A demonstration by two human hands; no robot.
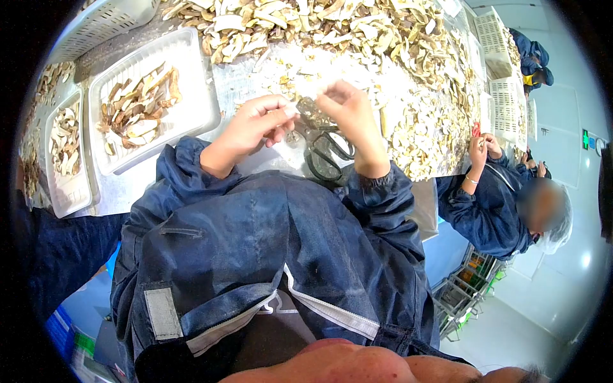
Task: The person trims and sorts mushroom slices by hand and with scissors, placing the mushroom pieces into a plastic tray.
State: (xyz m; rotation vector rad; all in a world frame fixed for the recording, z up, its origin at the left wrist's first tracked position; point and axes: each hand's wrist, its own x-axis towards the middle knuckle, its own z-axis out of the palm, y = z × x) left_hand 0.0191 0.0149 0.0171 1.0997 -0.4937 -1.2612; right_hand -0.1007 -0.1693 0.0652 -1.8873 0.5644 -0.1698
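Note:
My left hand [260, 127] is closed, thumb and forefinger pinched together over the table; a tiny pale bit may be at the fingertips, too small to name. My right hand [350, 118] faces it with curled fingers, and whatever they may hold is hidden. Between and below both hands lie black-handled scissors [324, 159], handles towards my body, partly covered by my right hand and wrist. Dried mushroom slices [415, 127] spread over the table beyond and right of my hands. To the left, a white plastic tray [207, 96] holds brown mushroom slices [142, 105].
A narrower tray [86, 185] with slices stands at far left, near a dark sleeve. White crates [507, 105] line the right side. A co-worker in a dark jacket [488, 198] works at the right with a red-handled tool [476, 129]. More people stand behind.

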